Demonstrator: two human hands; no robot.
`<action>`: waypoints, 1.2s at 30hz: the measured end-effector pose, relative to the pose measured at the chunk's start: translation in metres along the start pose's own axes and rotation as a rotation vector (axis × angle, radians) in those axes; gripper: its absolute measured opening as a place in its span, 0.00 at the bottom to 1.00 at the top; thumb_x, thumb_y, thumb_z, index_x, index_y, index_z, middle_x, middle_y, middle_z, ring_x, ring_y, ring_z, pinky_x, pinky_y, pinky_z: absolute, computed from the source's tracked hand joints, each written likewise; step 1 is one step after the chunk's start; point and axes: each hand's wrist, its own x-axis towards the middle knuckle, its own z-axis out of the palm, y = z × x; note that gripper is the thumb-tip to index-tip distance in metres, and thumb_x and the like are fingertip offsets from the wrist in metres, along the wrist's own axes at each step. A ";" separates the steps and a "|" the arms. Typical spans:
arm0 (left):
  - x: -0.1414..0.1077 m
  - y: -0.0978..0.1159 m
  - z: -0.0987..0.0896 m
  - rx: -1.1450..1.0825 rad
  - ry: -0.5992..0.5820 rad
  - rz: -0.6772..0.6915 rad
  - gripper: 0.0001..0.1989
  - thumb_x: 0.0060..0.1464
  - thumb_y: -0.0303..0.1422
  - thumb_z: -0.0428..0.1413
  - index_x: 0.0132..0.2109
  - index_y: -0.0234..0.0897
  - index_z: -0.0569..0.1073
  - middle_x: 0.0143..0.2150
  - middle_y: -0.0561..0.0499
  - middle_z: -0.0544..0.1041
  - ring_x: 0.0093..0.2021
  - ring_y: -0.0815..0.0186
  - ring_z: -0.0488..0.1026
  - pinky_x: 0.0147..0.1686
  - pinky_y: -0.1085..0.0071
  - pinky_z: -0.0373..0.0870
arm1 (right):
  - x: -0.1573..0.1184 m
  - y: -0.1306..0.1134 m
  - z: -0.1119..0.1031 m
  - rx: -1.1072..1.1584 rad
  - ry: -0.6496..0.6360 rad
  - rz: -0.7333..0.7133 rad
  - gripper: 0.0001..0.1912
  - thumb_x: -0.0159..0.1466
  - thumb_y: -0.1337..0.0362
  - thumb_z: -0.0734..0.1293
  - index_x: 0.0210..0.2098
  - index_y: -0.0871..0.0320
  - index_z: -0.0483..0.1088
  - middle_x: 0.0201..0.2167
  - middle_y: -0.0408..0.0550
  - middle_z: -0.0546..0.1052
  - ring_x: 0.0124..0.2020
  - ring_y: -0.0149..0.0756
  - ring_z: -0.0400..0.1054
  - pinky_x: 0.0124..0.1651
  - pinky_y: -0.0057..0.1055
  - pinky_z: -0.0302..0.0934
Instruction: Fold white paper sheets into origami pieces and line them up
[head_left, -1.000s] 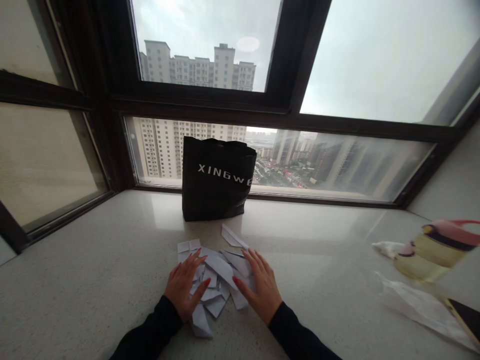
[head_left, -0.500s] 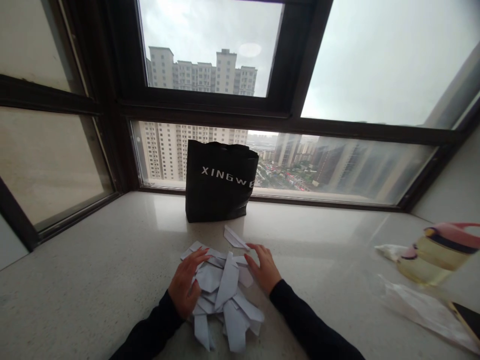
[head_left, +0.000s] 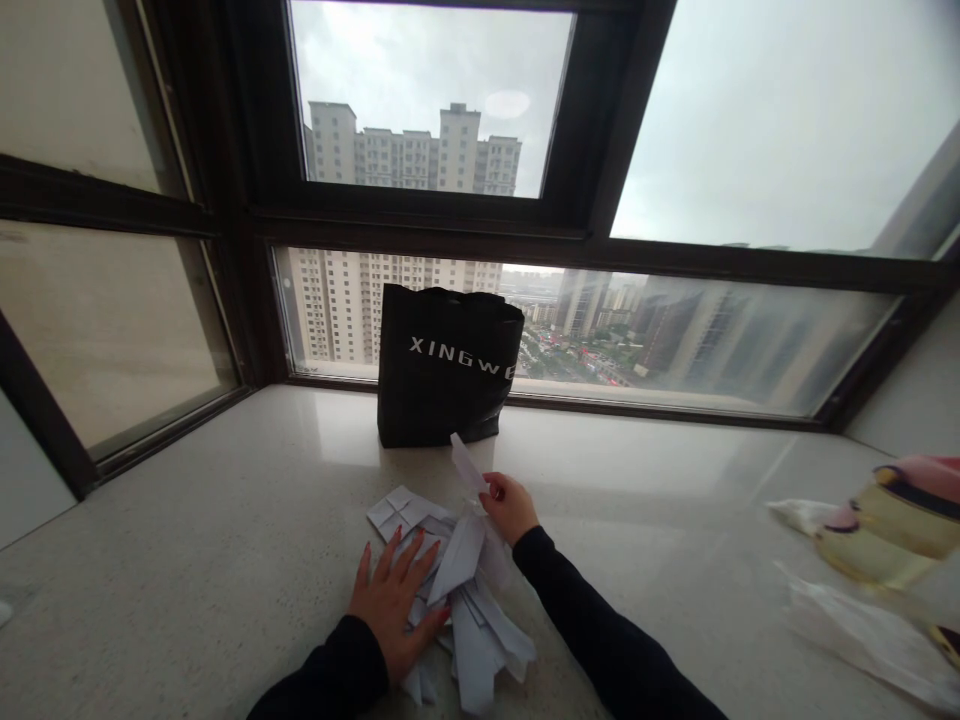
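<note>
A pile of folded white papers lies on the pale speckled sill in front of me. My left hand rests on the pile's left side, its fingers spread and holding nothing. At the pile's far right edge, my right hand pinches one folded paper between thumb and fingers. That paper is tilted up, its far end in front of the foot of a black bag with white lettering. Some sheets are hidden beneath my left hand.
Windows with dark frames enclose the sill at the back and left. To the right stands a yellowish bottle with a pink lid. Near it lie a crumpled clear plastic bag and a dark object cut off by the view's edge.
My right hand has closed on the loose folded paper and lifted it upright from the sill. My left hand has spread out and moved right onto the pile. The view has shifted slightly.
</note>
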 end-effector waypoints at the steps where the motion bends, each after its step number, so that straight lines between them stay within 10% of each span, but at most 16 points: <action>1: 0.003 -0.005 -0.005 -0.037 0.015 -0.012 0.26 0.48 0.48 0.41 0.54 0.45 0.57 0.55 0.49 0.61 0.55 0.51 0.53 0.49 0.45 0.48 | -0.012 -0.004 -0.007 -0.001 0.024 -0.035 0.10 0.59 0.66 0.58 0.39 0.60 0.67 0.35 0.49 0.71 0.37 0.37 0.64 0.40 0.37 0.58; 6: 0.028 -0.027 -0.027 -0.069 0.148 -0.068 0.23 0.51 0.42 0.38 0.51 0.37 0.62 0.51 0.47 0.66 0.52 0.62 0.60 0.50 0.64 0.55 | -0.078 -0.014 -0.025 0.059 0.008 -0.318 0.26 0.51 0.51 0.63 0.48 0.53 0.61 0.45 0.51 0.67 0.46 0.43 0.58 0.47 0.40 0.53; 11: 0.048 -0.032 -0.022 0.050 0.015 -0.296 0.30 0.48 0.46 0.42 0.53 0.30 0.59 0.56 0.40 0.58 0.56 0.49 0.50 0.51 0.52 0.47 | -0.108 -0.002 -0.010 -0.006 -0.245 -0.387 0.52 0.37 0.41 0.65 0.57 0.53 0.45 0.58 0.54 0.50 0.57 0.56 0.39 0.53 0.52 0.39; 20: 0.043 -0.008 0.002 -0.394 0.108 -0.023 0.33 0.43 0.37 0.50 0.55 0.32 0.49 0.49 0.42 0.67 0.46 0.59 0.66 0.44 0.63 0.62 | -0.086 -0.003 0.004 0.304 -0.006 -0.270 0.23 0.52 0.75 0.56 0.46 0.54 0.63 0.43 0.49 0.70 0.44 0.37 0.63 0.46 0.35 0.58; 29: 0.021 0.006 -0.037 -0.386 0.303 0.231 0.21 0.37 0.21 0.41 0.37 0.40 0.71 0.46 0.50 0.70 0.49 0.62 0.62 0.48 0.62 0.58 | -0.083 0.008 -0.014 0.393 0.299 -0.339 0.17 0.55 0.74 0.53 0.38 0.55 0.66 0.40 0.50 0.69 0.44 0.39 0.61 0.46 0.39 0.57; 36: -0.007 -0.006 -0.019 -0.226 0.315 0.085 0.17 0.49 0.38 0.45 0.46 0.40 0.65 0.48 0.47 0.69 0.50 0.60 0.62 0.48 0.62 0.59 | -0.083 0.020 0.000 0.335 0.145 -0.271 0.23 0.56 0.61 0.59 0.50 0.56 0.55 0.51 0.53 0.60 0.53 0.43 0.51 0.52 0.43 0.49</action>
